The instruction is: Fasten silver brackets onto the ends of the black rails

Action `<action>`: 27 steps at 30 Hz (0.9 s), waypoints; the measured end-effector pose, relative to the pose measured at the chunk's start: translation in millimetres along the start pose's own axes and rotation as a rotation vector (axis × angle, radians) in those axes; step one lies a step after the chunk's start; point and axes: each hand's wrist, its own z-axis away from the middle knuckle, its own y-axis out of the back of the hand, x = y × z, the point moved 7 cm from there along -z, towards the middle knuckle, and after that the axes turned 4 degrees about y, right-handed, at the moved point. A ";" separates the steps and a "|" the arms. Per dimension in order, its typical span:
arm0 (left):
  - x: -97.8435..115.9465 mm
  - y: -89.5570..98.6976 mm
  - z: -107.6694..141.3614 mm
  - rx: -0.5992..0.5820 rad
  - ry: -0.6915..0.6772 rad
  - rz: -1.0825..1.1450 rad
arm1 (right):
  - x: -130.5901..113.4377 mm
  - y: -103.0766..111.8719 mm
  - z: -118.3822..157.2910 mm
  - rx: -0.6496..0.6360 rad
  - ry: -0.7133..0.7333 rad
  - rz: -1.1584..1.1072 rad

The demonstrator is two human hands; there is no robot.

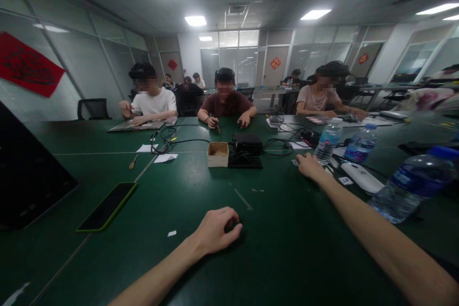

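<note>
Just beside right grip (310, 167), hold unclear, lies a card (294, 162); left grip (217, 232) half-open, empty.

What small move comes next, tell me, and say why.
The right hand should probably pinch the small pale piece right beside it: no clear grip on the piece is visible, and the left hand is well away.

Over the head feed I'm watching the wearer's bare left hand (218, 230) resting, loosely curled, on the dark green tabletop (279, 253), thumb and fingers standing apart. The bare right hand (310, 167) is lying by a small, flat, pale piece (294, 163) and a clear plastic bottle (328, 142). A black-screened phone in a lime-green case (107, 207) is lying leftward.
</note>
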 end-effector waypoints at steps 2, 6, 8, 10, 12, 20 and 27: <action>-0.2 -0.3 0.0 0.004 -0.006 -0.001 | 1.5 -5.9 -4.8 0.002 0.009 0.006; 0.2 -0.8 -0.1 0.007 -0.022 -0.003 | 7.2 -13.5 -10.5 0.003 0.020 0.016; 0.0 -1.5 -0.1 0.008 -0.029 -0.006 | 9.5 -14.9 -13.4 -0.005 0.042 0.021; -0.7 -2.9 0.0 0.005 -0.033 -0.008 | 10.6 -15.2 -15.6 -0.008 0.071 0.027; -1.5 -4.2 0.3 0.004 -0.037 -0.015 | 11.5 -14.7 -16.0 0.005 0.081 0.034; 0.1 -4.4 1.2 -0.025 -0.049 -0.024 | 5.8 -12.4 -6.1 0.060 0.090 0.061; 1.0 -5.1 0.6 -0.018 -0.060 -0.043 | 8.3 -12.2 -6.0 0.056 0.073 0.031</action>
